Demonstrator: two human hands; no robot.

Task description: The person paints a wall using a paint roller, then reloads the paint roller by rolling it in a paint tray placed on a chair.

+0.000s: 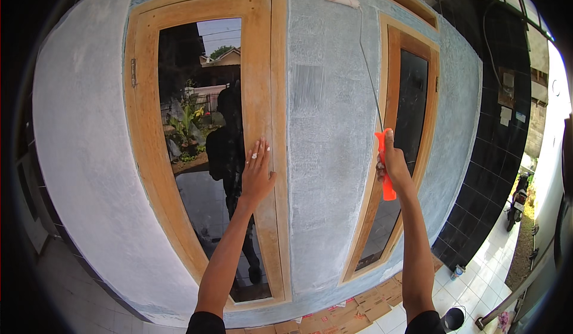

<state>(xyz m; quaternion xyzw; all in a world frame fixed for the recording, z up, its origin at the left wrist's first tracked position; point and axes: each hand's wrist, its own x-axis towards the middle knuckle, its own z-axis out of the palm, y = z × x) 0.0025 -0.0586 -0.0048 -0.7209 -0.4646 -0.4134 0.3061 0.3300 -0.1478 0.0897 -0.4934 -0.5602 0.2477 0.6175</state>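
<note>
My right hand (394, 161) grips the orange plastic handle (389, 190) of a paint roller in front of the right-hand window. The long wire frame runs up to the roller sleeve (342, 0), which lies near the top of the grey-blue wall strip (331, 155) between two wooden frames. My left hand (258, 170), with white specks on its fingers, is spread flat at the wooden stile (258, 87) of the left window and holds nothing. The dark glass (188, 92) beside it reflects a person and plants.
Cardboard sheets (353, 314) cover the floor along the wall's foot. A black bucket (453, 318) and a small can (458, 272) stand on white tiles at the lower right. Black tiles (488, 155) clad the wall further right; a motorcycle (518, 202) is parked beyond.
</note>
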